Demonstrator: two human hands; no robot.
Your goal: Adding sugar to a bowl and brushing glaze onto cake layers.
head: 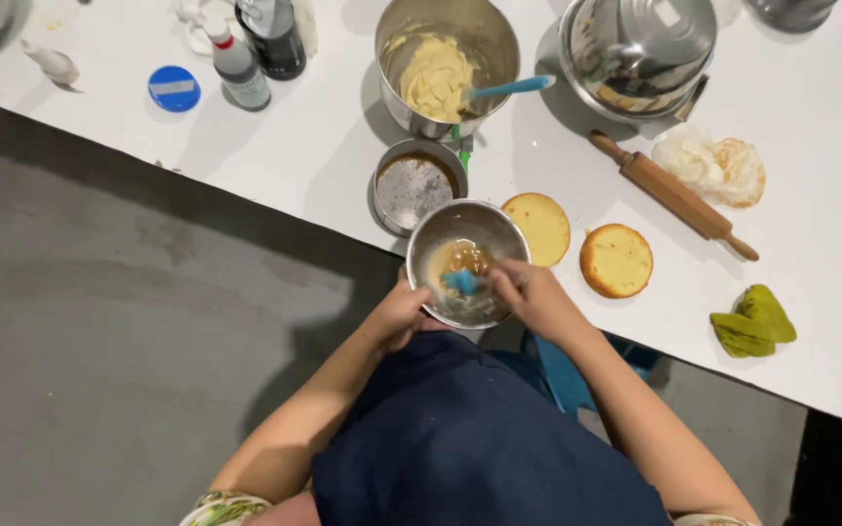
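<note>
While the left hand [400, 314] grips the rim of the small round steel bowl [468, 261] at the white table's [324, 146] near edge, the right hand [530, 295] closes around a blue spatula [460, 282] inside it, beside two round yellow cake layers [577, 244].

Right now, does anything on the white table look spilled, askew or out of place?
Nothing is spilled. The small steel bowl, steadied by the left hand and worked by the right hand, overhangs the white table edge. A crumpled green cloth lies near that edge.
</note>
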